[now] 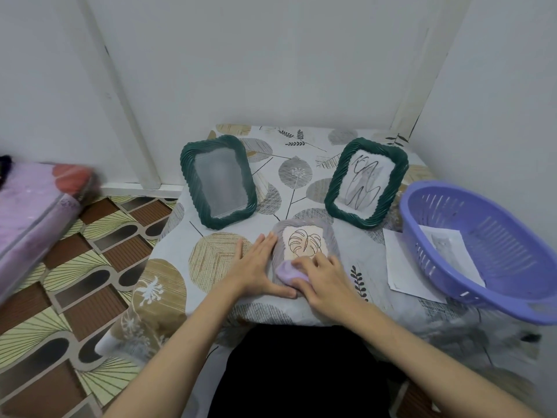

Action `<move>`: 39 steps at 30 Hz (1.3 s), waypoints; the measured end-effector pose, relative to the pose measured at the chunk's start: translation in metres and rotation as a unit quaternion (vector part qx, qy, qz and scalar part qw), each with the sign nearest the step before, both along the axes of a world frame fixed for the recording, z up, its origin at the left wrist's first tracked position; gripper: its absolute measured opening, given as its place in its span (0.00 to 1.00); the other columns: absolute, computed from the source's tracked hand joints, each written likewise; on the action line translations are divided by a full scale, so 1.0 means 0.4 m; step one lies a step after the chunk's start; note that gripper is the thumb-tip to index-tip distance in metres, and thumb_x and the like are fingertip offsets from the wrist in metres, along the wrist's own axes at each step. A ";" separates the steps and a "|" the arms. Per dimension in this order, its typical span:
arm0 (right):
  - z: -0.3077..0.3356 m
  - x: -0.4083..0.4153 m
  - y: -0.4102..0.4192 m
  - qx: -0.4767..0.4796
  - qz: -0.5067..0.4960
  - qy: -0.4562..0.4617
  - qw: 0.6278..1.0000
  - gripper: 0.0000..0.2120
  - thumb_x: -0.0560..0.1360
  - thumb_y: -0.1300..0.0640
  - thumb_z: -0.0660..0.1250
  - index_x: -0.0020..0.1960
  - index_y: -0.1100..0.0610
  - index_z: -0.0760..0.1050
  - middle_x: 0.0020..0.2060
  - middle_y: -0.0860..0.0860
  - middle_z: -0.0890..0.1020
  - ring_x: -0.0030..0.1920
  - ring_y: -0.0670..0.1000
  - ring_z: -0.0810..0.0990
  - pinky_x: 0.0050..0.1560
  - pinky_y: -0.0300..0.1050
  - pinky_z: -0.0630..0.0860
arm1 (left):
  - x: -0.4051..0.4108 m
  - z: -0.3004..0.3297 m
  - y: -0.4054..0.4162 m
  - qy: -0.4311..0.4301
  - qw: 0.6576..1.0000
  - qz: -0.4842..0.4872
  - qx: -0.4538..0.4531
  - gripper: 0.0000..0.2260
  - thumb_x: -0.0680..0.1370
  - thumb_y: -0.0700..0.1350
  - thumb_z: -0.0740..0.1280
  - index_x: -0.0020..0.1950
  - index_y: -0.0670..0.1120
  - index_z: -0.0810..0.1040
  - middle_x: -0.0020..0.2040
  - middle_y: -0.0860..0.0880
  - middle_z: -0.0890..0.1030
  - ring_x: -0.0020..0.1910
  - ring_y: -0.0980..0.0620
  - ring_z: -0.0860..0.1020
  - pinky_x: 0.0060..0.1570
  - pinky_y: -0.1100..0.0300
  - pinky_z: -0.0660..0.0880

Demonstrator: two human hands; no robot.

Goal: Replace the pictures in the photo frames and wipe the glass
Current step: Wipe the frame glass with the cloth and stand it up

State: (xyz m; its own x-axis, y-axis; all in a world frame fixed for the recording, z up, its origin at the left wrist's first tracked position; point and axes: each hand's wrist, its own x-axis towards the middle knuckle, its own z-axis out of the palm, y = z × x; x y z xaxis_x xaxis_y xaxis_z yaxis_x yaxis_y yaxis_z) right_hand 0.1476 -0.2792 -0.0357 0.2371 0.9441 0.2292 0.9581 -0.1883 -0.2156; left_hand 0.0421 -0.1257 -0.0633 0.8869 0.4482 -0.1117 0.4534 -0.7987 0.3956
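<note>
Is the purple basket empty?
No, the purple basket on the table's right side holds a sheet of paper lying against its inner wall.

Two bare forearms, no sleeves reaching into view, no watch, bracelet or ring showing. Left hand (pixel 259 268) and right hand (pixel 324 274) both uncovered, no gloves; nails short and unpainted where visible. Below, between the arms, a stretch of plain black clothing (pixel 298 372) across the lap, without print, seam or button to be made out. Nothing else of the body in view.
</note>
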 end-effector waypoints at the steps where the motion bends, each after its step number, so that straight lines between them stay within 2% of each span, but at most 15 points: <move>1: -0.009 0.009 -0.011 0.026 0.011 -0.050 0.998 0.11 0.74 0.49 0.58 0.53 0.52 0.72 0.45 0.47 0.75 0.44 0.50 0.72 0.47 0.46 0.63 | -0.001 0.002 -0.001 0.001 1.000 0.001 -0.004 0.61 0.51 0.78 0.57 0.76 0.49 0.42 0.77 0.53 0.45 0.75 0.56 0.41 0.70 0.46 0.30; 3: -0.015 0.035 -0.031 0.037 -0.013 -0.122 0.992 0.12 0.70 0.47 0.57 0.46 0.50 0.75 0.36 0.45 0.75 0.37 0.47 0.70 0.39 0.46 0.59 | -0.003 0.006 -0.003 0.005 1.000 0.001 -0.015 0.61 0.51 0.78 0.58 0.76 0.50 0.41 0.77 0.53 0.44 0.75 0.56 0.39 0.71 0.46 0.31; 6: -0.001 0.062 -0.045 -0.022 -0.092 -0.107 0.990 0.18 0.70 0.45 0.54 0.47 0.51 0.78 0.30 0.50 0.78 0.35 0.52 0.77 0.39 0.47 0.57 | -0.009 0.016 -0.010 0.014 0.999 0.000 -0.033 0.60 0.55 0.75 0.64 0.76 0.49 0.39 0.77 0.51 0.41 0.75 0.55 0.37 0.71 0.47 0.30; 9: 0.010 0.067 -0.043 -0.078 -0.093 -0.010 0.993 0.28 0.70 0.39 0.46 0.63 0.50 0.69 0.50 0.52 0.79 0.52 0.55 0.73 0.49 0.49 0.62 | -0.018 0.029 -0.027 0.017 0.999 0.011 -0.042 0.56 0.63 0.69 0.68 0.76 0.48 0.37 0.77 0.50 0.40 0.74 0.55 0.35 0.71 0.48 0.30; 11: -0.002 0.065 -0.058 -0.094 -0.100 0.015 0.990 0.35 0.65 0.33 0.39 0.67 0.44 0.63 0.63 0.49 0.71 0.58 0.54 0.67 0.55 0.49 0.62 | -0.021 0.026 -0.038 0.011 0.999 0.016 -0.045 0.54 0.64 0.68 0.68 0.76 0.48 0.38 0.77 0.50 0.41 0.74 0.54 0.35 0.72 0.48 0.31; 13: -0.002 0.062 -0.072 -0.117 -0.109 0.024 0.987 0.37 0.63 0.31 0.38 0.68 0.40 0.63 0.68 0.49 0.64 0.61 0.55 0.64 0.58 0.48 0.62 | -0.023 0.017 -0.044 0.002 0.999 0.014 -0.052 0.55 0.63 0.70 0.67 0.76 0.48 0.40 0.77 0.50 0.42 0.74 0.54 0.36 0.72 0.47 0.32; 18: 0.005 0.019 -0.010 -0.103 -0.117 0.068 0.985 0.18 0.77 0.43 0.56 0.65 0.42 0.69 0.66 0.51 0.63 0.61 0.56 0.63 0.61 0.48 0.62 | -0.022 0.014 -0.041 0.007 0.999 0.013 -0.044 0.50 0.66 0.66 0.68 0.76 0.49 0.43 0.77 0.52 0.43 0.75 0.53 0.37 0.72 0.46 0.33; 26: 0.041 0.070 -0.053 -0.181 -0.179 0.040 0.966 0.18 0.77 0.43 0.57 0.64 0.46 0.70 0.58 0.59 0.71 0.60 0.59 0.65 0.60 0.49 0.63 | -0.031 0.023 -0.051 0.014 0.998 0.035 -0.053 0.49 0.66 0.68 0.66 0.76 0.51 0.42 0.77 0.52 0.44 0.75 0.53 0.38 0.72 0.47 0.33; 28: 0.041 0.081 -0.055 -0.144 -0.203 0.099 0.963 0.16 0.75 0.44 0.60 0.61 0.46 0.74 0.56 0.58 0.76 0.59 0.59 0.68 0.57 0.49 0.65 | -0.032 0.030 -0.060 0.028 0.998 0.035 -0.050 0.49 0.67 0.67 0.66 0.76 0.49 0.43 0.77 0.51 0.44 0.75 0.52 0.38 0.72 0.47 0.34; 30: 0.044 0.086 -0.057 -0.036 -0.236 0.257 0.937 0.14 0.73 0.47 0.64 0.57 0.47 0.78 0.52 0.55 0.81 0.55 0.56 0.74 0.52 0.44 0.70 | -0.029 0.045 -0.076 -0.010 0.997 0.034 -0.073 0.44 0.70 0.63 0.66 0.76 0.48 0.47 0.77 0.49 0.46 0.75 0.51 0.40 0.73 0.48 0.37; 32: 0.053 0.085 -0.054 0.060 -0.220 0.473 0.851 0.14 0.74 0.57 0.65 0.59 0.56 0.78 0.51 0.54 0.82 0.52 0.53 0.77 0.45 0.36 0.74 | -0.027 0.078 -0.110 -0.160 0.966 0.068 -0.193 0.33 0.75 0.54 0.64 0.75 0.49 0.53 0.77 0.49 0.53 0.76 0.54 0.47 0.72 0.57 0.45; 34: 0.068 0.070 -0.046 0.112 -0.182 0.643 0.735 0.16 0.74 0.67 0.62 0.61 0.64 0.75 0.50 0.56 0.81 0.51 0.52 0.77 0.45 0.36 0.74 | -0.020 0.113 -0.145 -0.266 0.889 0.114 -0.354 0.25 0.79 0.51 0.59 0.74 0.53 0.55 0.74 0.53 0.60 0.72 0.57 0.59 0.68 0.64 0.57; 35: 0.072 0.058 -0.041 0.121 -0.158 0.677 0.709 0.17 0.73 0.70 0.62 0.61 0.64 0.74 0.48 0.56 0.81 0.50 0.51 0.77 0.47 0.37 0.74 | -0.016 0.121 -0.156 -0.284 0.849 0.126 -0.428 0.24 0.79 0.52 0.58 0.74 0.57 0.54 0.72 0.53 0.64 0.69 0.55 0.66 0.65 0.62 0.64; 37: 0.077 0.038 -0.031 0.103 -0.118 0.637 0.755 0.19 0.73 0.69 0.64 0.63 0.58 0.72 0.48 0.52 0.80 0.48 0.49 0.77 0.51 0.39 0.74 | -0.011 0.126 -0.174 -0.294 0.788 0.130 -0.525 0.27 0.77 0.49 0.61 0.72 0.63 0.54 0.65 0.51 0.74 0.56 0.54 0.78 0.49 0.62 0.76; 39: 0.070 0.023 -0.020 0.079 -0.097 0.586 0.801 0.23 0.73 0.66 0.67 0.67 0.58 0.69 0.51 0.53 0.79 0.48 0.49 0.75 0.50 0.39 0.75 | -0.015 0.124 -0.174 -0.296 0.818 0.120 -0.478 0.32 0.75 0.43 0.67 0.71 0.64 0.54 0.64 0.46 0.75 0.52 0.53 0.79 0.36 0.66 0.77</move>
